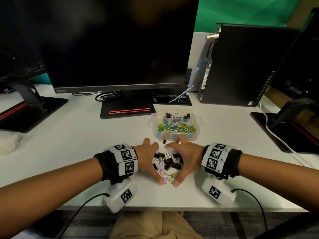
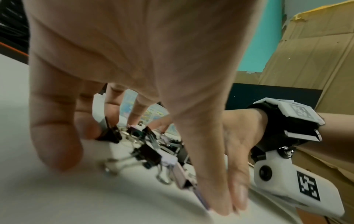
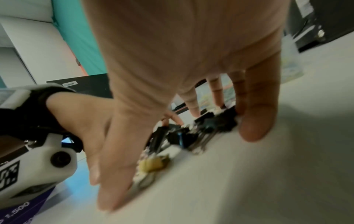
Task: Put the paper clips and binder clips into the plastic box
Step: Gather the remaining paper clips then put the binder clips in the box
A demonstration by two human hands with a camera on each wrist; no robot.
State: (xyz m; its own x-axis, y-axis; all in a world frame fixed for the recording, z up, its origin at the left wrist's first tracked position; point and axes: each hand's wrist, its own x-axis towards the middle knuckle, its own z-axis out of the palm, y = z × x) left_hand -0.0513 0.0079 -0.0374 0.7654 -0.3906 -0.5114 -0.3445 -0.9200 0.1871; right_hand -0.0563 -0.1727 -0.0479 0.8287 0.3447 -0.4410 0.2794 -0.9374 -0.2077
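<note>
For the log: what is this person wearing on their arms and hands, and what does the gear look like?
Both forearms are bare, with no sleeves or gloves. The left hand and right hand each have a black wrist strap carrying white panels printed with black square markers. A white plastic camera housing, also marked, hangs under each wrist, with a thin black cable trailing off the desk edge.

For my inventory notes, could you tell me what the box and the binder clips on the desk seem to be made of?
Plastic box: clear, glossy plastic, since the paper clips show through its walls. Binder clips: probably painted sheet metal, in black, lilac and yellow, with shiny bare wire handles; the coating cannot be confirmed.
</note>
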